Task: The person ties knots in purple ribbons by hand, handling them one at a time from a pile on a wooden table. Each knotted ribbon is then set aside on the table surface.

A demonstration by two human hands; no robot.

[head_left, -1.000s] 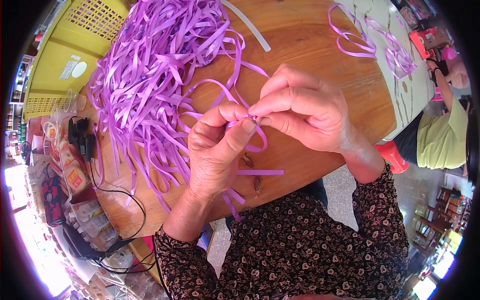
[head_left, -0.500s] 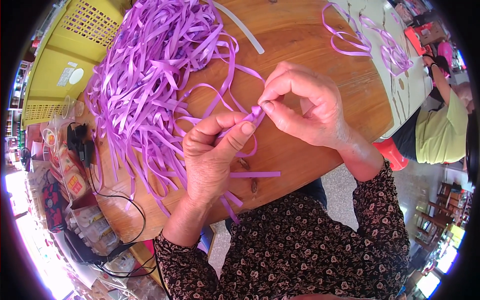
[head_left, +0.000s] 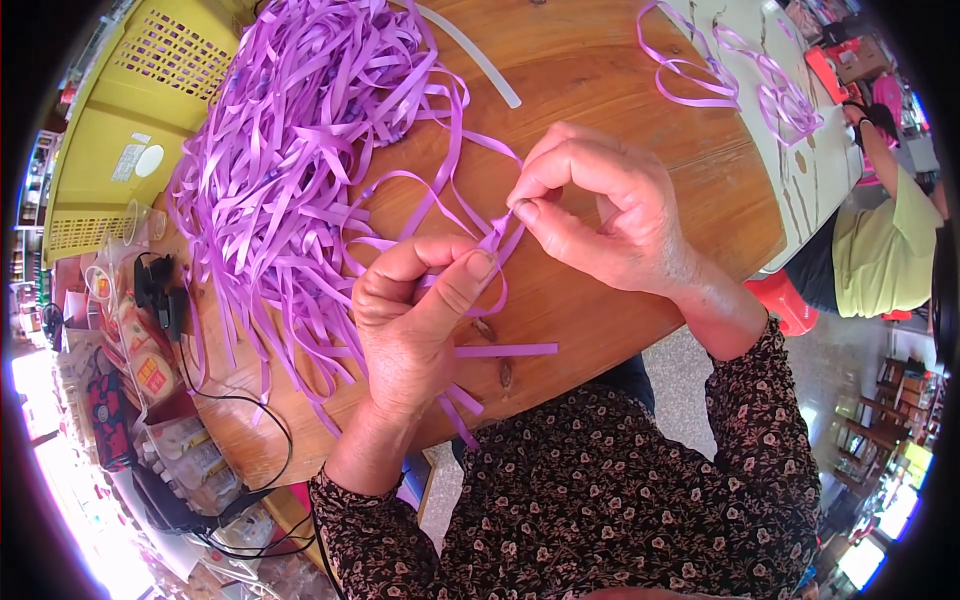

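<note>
My left hand (head_left: 415, 320) is closed around a purple ribbon strip (head_left: 497, 243), thumb pressed over it against the forefinger. My right hand (head_left: 600, 210) pinches the same strip's upper end between thumb and forefinger, just above the left thumb. Both hands hover over a round wooden table (head_left: 620, 110). A big loose heap of purple ribbon strips (head_left: 290, 170) lies on the table to the left of my hands, with strands trailing toward them. One short strip (head_left: 505, 350) sticks out sideways under my left hand.
A yellow plastic basket (head_left: 150, 130) stands at the far left. A white strip (head_left: 470, 55) lies near the heap. Looped purple ribbons (head_left: 740, 80) rest on a pale table at the upper right, beside a person in a yellow-green top (head_left: 885, 250). Black cables (head_left: 240, 400) and packets crowd the left edge.
My hands have drawn slightly apart: the right hand pulled the strip's end up and to the right while the left kept its grip lower down.
</note>
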